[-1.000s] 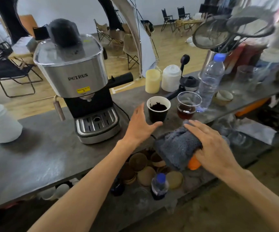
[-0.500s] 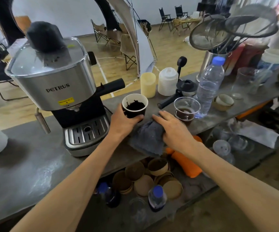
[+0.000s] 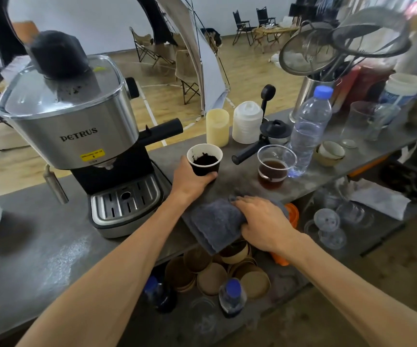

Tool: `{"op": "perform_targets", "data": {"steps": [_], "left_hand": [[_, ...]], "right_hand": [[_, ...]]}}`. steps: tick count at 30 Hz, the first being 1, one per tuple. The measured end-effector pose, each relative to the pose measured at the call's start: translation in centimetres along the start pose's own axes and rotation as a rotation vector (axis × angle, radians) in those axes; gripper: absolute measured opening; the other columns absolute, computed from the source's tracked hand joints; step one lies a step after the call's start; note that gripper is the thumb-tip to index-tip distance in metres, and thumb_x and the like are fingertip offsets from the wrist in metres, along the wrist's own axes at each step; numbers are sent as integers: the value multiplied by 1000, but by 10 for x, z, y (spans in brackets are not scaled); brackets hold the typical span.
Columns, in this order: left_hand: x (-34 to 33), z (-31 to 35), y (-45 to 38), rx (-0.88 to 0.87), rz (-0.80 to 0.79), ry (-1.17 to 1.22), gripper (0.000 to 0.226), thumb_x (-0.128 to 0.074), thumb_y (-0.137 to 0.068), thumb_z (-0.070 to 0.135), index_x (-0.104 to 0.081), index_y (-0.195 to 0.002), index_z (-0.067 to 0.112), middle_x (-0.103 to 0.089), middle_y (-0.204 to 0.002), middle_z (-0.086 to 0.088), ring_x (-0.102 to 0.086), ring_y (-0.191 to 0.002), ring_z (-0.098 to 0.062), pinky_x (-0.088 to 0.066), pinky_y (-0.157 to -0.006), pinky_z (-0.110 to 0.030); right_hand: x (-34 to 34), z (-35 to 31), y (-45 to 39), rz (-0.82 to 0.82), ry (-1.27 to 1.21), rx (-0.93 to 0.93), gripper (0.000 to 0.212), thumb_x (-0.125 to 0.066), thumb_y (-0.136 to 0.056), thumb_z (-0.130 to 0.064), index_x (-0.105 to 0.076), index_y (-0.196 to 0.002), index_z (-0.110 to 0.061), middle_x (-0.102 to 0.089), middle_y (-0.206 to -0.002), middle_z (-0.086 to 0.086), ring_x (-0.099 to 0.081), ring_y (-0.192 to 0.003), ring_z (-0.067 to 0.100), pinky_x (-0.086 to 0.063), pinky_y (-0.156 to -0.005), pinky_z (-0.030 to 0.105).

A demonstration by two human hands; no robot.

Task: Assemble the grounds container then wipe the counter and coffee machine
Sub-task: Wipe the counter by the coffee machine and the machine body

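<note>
A second earlier the left hand (image 3: 189, 180) was open in the air just short of the cup (image 3: 204, 159), touching nothing. Half a second on, it had closed round the cup's near side, and it kept that grip, fingers curled under the base. The cup went from beside the glass (image 3: 275, 163) to a spot nearer the machine (image 3: 82, 136), with bare counter (image 3: 240, 171) opened up between cup and glass. The right hand (image 3: 265, 224) pushed the cloth (image 3: 215, 224) forward onto the counter near the cup, then drew it back to the front edge, where part of it hung over.
</note>
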State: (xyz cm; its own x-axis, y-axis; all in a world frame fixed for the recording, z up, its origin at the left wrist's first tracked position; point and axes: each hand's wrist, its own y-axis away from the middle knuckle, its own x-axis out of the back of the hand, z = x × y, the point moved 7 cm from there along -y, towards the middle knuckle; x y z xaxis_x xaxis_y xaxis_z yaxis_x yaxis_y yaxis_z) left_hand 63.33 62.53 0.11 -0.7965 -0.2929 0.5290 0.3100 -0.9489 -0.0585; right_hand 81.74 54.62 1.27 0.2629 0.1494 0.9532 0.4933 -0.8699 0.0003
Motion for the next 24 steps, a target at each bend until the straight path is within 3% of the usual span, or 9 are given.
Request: {"op": "perform_targets", "data": {"steps": [3,5,9,11,14,17,20,22,24], "left_hand": [[-2,-4,4,46,-33,-3,80,-86,-71,30,-43,-136,13,-56,-136,-6,-52,-125,-25,-43,-98,-32],[0,-2,11,88,-74,-37,78,-83,-76,30,-38,-137,10,-52,-140,-9,-50,-128,-27,-42,-96,-32],[29,12,53,38,-73,-66,77,-73,-84,29,-31,-146,11,-41,-149,-8,-40,-137,-24,-36,-105,-32],[52,19,85,-36,-90,-31,58,-70,-87,28,-45,-139,19,-52,-139,0,-49,-129,-14,-41,-103,-26],[98,35,128,-166,-84,-17,25,-67,-91,22,-63,-117,23,-67,-111,9,-63,-107,-4,-52,-89,-19],[163,68,157,-307,60,-12,11,-66,-92,17,-69,-101,23,-71,-91,12,-67,-86,-1,-53,-74,-15],[231,95,176,-391,317,44,5,-71,-87,21,-68,-91,23,-70,-77,11,-65,-71,-4,-48,-63,-12],[270,103,181,-445,541,19,21,-75,-82,27,-63,-99,21,-65,-85,12,-60,-77,-2,-43,-69,-11],[294,98,171,-453,655,-20,56,-78,-74,40,-52,-119,18,-55,-112,5,-52,-100,-2,-40,-89,-15]], "right_hand": [[-1,3,16,-19,-10,-4,61,-58,-78,-17,-53,-139,-21,-51,-147,0,-41,-138,15,-25,-115,28],[-1,11,27,-80,-31,-35,60,-56,-76,-16,-56,-136,-25,-55,-142,-4,-46,-135,14,-34,-113,30],[5,20,61,-164,-282,-141,33,-56,-74,-8,-64,-85,-39,-70,-82,-15,-66,-82,4,-57,-76,34],[23,4,70,-106,-386,-136,39,-58,-77,0,-67,-91,-35,-70,-76,-16,-67,-76,-1,-55,-66,24],[84,-39,58,103,-446,-46,48,-59,-81,4,-65,-103,-38,-69,-84,-29,-63,-85,-11,-46,-69,7],[162,-91,33,301,-447,71,44,-58,-79,3,-64,-97,-37,-69,-80,-22,-63,-85,-7,-43,-67,7],[229,-149,-2,417,-434,183,52,-53,-81,3,-63,-116,-35,-66,-87,-21,-61,-83,-7,-47,-68,13],[260,-186,-33,464,-373,246,55,-51,-80,0,-62,-122,-33,-72,-96,-7,-67,-87,12,-56,-77,29],[274,-216,-68,458,-271,261,52,-52,-79,-4,-61,-122,-32,-70,-107,1,-64,-100,22,-53,-90,42]]}}
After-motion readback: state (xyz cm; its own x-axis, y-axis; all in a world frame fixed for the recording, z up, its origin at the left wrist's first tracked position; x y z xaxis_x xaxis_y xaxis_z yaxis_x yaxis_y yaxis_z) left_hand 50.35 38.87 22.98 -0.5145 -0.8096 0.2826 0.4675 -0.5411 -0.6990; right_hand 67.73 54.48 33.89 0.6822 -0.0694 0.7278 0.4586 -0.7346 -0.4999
